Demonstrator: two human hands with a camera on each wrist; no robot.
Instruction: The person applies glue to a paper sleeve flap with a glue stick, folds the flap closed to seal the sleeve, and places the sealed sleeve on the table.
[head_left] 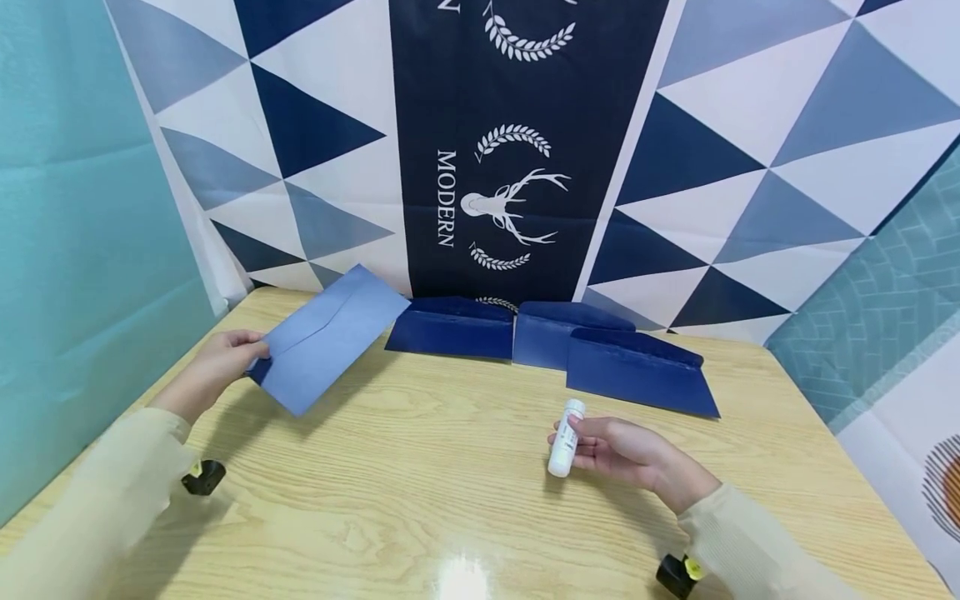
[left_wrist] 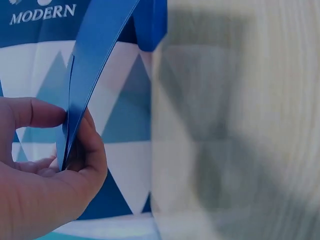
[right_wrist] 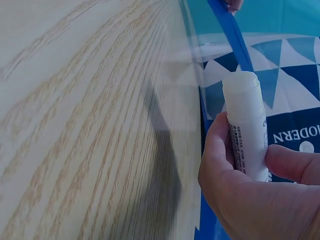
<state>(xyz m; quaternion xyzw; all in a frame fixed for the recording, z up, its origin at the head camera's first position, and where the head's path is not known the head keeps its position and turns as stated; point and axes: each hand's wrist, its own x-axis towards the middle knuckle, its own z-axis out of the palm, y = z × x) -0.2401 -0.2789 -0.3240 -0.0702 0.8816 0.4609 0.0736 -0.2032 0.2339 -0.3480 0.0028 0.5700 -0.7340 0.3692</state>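
Note:
My left hand (head_left: pixel 225 358) pinches the corner of a light blue envelope (head_left: pixel 330 337) and holds it tilted above the wooden table (head_left: pixel 450 500). In the left wrist view the envelope (left_wrist: pixel 90 65) is edge-on between thumb and fingers (left_wrist: pixel 85 150). My right hand (head_left: pixel 622 450) grips a white glue stick (head_left: pixel 565 437) just above the table at centre right. The right wrist view shows the glue stick (right_wrist: pixel 247 125) upright in my curled fingers (right_wrist: pixel 220 160).
Three dark blue envelopes (head_left: pixel 450 329) (head_left: pixel 547 333) (head_left: pixel 637 371) lie in a row at the back of the table, against a patterned backdrop (head_left: pixel 525 167). A teal wall (head_left: pixel 75 250) stands on the left. Small black and yellow objects (head_left: pixel 202 477) (head_left: pixel 678 573) sit near my forearms.

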